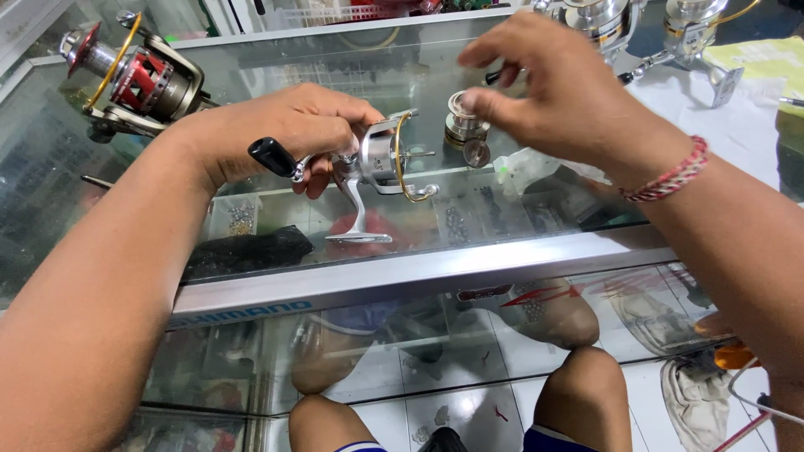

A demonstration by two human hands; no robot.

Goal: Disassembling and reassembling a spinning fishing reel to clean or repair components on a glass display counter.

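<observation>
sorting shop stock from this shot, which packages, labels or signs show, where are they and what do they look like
Sticker: on the metal front rail of the glass counter, lower left; long strip, blue lettering on silver.
Box: under the glass top, below the left hand; small clear plastic tub of small metal bits.
Bag: on the glass below the right hand; crumpled clear plastic.
Red sticker: inside the lower case, centre right; red and white streaks.
No screens.

Fig.: both forearms bare, no sleeves. Right wrist, upper right of frame: braided red-and-white bracelet (670, 176). Bottom centre: bare knees, dark blue shorts w/ white edge (553, 439).
</observation>
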